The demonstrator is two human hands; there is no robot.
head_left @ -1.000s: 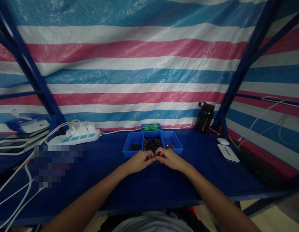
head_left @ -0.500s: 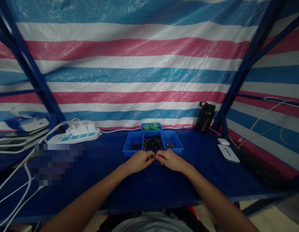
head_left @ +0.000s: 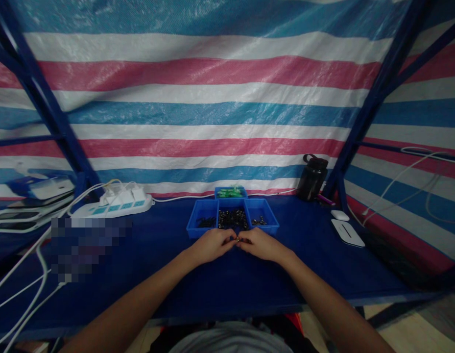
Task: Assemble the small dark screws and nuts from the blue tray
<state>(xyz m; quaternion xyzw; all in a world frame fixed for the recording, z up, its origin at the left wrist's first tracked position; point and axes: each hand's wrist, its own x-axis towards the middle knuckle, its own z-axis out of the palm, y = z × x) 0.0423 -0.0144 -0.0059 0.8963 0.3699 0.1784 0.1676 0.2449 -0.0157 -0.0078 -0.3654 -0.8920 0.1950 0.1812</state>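
Note:
My left hand (head_left: 212, 244) and my right hand (head_left: 260, 243) meet fingertip to fingertip just in front of the blue bins. Both are closed in a pinch around a tiny part (head_left: 237, 239), too small to name. Behind them, the middle blue bin (head_left: 232, 201) holds many small dark and shiny pieces (head_left: 232, 216). To its left, a blue bin (head_left: 192, 226) contains thin black pieces (head_left: 206, 222). On the right, another blue bin (head_left: 273, 223) has a few small metallic pieces (head_left: 259, 221). A smaller blue bin (head_left: 217, 190) at the back holds green pieces (head_left: 230, 192).
A white power strip (head_left: 119, 208) with plugs and cables lies left on the blue table (head_left: 227, 289). Stacked devices (head_left: 32, 208) are at far left. A black bottle (head_left: 312, 177) stands back right, near a white flat box (head_left: 347, 233) and a small white case (head_left: 339, 215).
The fingertips have shifted slightly, and a small shiny bit now shows between them. The bins and the other things stay in place.

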